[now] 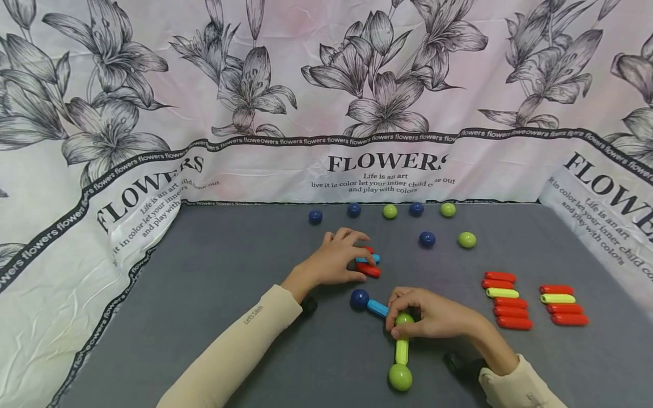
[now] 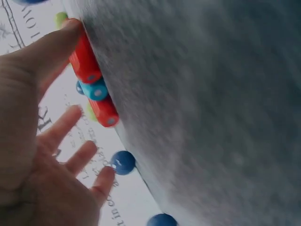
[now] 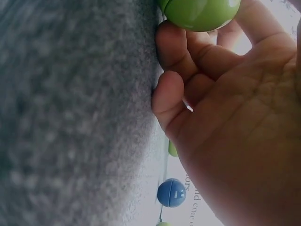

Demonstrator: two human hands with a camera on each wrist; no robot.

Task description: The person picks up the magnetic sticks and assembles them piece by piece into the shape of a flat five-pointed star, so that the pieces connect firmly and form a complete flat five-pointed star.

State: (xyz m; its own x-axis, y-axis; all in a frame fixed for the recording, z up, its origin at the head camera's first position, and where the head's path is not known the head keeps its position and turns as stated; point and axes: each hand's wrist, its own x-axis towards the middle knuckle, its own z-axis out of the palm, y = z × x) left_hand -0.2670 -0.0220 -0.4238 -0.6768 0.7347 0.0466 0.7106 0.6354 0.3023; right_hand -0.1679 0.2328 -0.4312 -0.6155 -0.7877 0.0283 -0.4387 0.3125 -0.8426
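Note:
My left hand (image 1: 338, 258) reaches over a short row of rods, its fingers spread. In the left wrist view its thumb touches the nearest red rod (image 2: 86, 59); a light blue rod (image 2: 96, 90) and another red rod (image 2: 106, 113) lie beside that one. My right hand (image 1: 433, 311) grips a green ball (image 1: 405, 318) between thumb and curled fingers. From this ball a yellow-green rod (image 1: 402, 351) runs to a second green ball (image 1: 400, 377) near the front. A light blue rod (image 1: 377, 307) slants from the gripped ball to a dark blue ball (image 1: 359, 300).
Loose blue balls (image 1: 427, 239) and green balls (image 1: 466, 239) are scattered at the back of the grey table (image 1: 214, 272). Two columns of rods lie at the right, mostly red rods (image 1: 514, 323) with a yellow-green rod (image 1: 558, 298) in each. A flower-printed cloth (image 1: 255, 170) hangs behind.

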